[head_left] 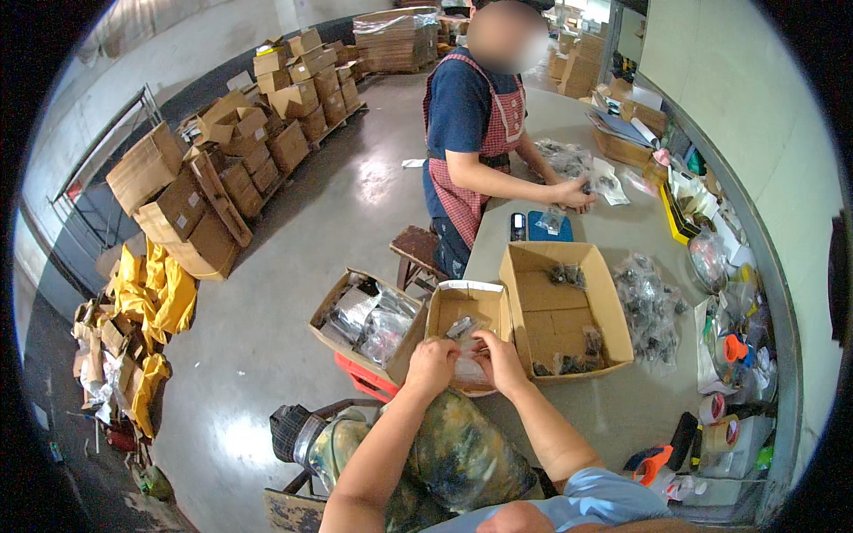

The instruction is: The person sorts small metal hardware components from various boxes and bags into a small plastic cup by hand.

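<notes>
My left hand (pixel 433 366) and my right hand (pixel 500 361) meet over the near end of a small open cardboard box (pixel 444 305). Between my closed fingers is a clear plastic bag (pixel 467 368); its contents are too small to make out. A small silvery packet (pixel 460 327) lies in the box just beyond my hands. To the right, a larger cardboard box (pixel 546 324) holds several clear bags with dark parts (pixel 577 363). On the left stands another carton (pixel 402 351), filled with clear and silvery bags, above a red plastic stool (pixel 366 380).
Bagged dark parts (pixel 649 306) are heaped on the table (pixel 498 209). Across it a co-worker in a checked apron (pixel 505 115) handles small bags beside a blue scale (pixel 553 229). Tape rolls (pixel 711 409) and tools line the right wall. Stacked cartons (pixel 240 160) stand on the far left.
</notes>
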Tool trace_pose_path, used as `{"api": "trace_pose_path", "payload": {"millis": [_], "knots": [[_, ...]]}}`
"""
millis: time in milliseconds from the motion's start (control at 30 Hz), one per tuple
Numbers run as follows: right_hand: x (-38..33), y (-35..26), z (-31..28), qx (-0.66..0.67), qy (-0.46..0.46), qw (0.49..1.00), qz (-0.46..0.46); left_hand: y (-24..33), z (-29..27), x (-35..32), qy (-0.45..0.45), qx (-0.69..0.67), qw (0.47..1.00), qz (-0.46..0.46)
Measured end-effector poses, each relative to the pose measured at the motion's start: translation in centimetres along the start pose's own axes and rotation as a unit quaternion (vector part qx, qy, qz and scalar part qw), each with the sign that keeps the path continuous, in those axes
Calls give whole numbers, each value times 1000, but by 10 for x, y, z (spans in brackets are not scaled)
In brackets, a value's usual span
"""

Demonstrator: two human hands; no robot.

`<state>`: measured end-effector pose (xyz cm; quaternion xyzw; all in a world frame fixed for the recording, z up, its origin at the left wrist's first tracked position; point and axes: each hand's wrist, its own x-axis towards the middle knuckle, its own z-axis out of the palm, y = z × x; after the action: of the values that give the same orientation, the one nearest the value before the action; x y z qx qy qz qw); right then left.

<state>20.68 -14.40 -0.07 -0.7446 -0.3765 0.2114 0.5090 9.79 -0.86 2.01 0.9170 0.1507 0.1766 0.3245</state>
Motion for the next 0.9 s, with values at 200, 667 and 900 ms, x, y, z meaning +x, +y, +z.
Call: {"api": "trace_pose_path", "payload": {"millis": [200,667,900], "knots": [[17,28,7,220,-100,956,165,15,-14,-2,220,-78,966,-114],[30,107,45,-338,-132,918,-159,7,-11,-8,221,-257,921,-192],[33,95,49,-256,64,964,-27,17,-11,1,267,-448,842,-137]]}}
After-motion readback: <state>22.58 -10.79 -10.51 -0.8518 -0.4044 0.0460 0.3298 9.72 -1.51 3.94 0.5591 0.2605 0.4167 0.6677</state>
